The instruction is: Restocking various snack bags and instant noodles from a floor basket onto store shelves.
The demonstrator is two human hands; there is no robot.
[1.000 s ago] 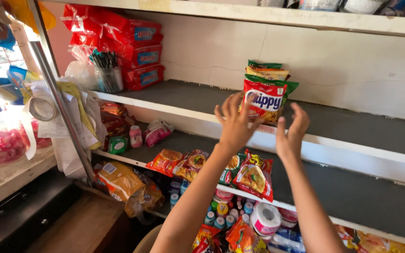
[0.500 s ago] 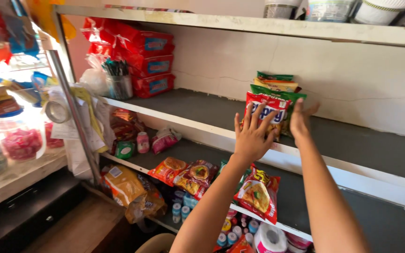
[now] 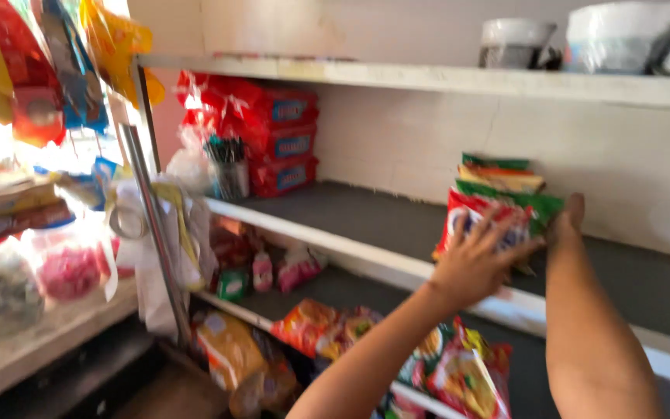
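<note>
A stack of snack packets (image 3: pixel 498 203), red, green and yellow, stands upright on the grey middle shelf (image 3: pixel 381 213) near the back wall. My left hand (image 3: pixel 478 260) presses flat against the front of the red packet, fingers spread. My right hand (image 3: pixel 568 221) is against the stack's right side, mostly hidden behind my forearm. Neither hand closes around a packet.
Red boxes (image 3: pixel 277 143) and a cup of pens (image 3: pixel 230 171) sit at the shelf's left end. More snack packets (image 3: pixel 459 372) hang on the lower shelf. White containers (image 3: pixel 622 35) stand on the top shelf. A metal post (image 3: pixel 153 209) with hanging bags is at left.
Both hands have reached further in and now rest on the stack of packets, pushing it toward the back wall. The camera has moved closer and turned left.
</note>
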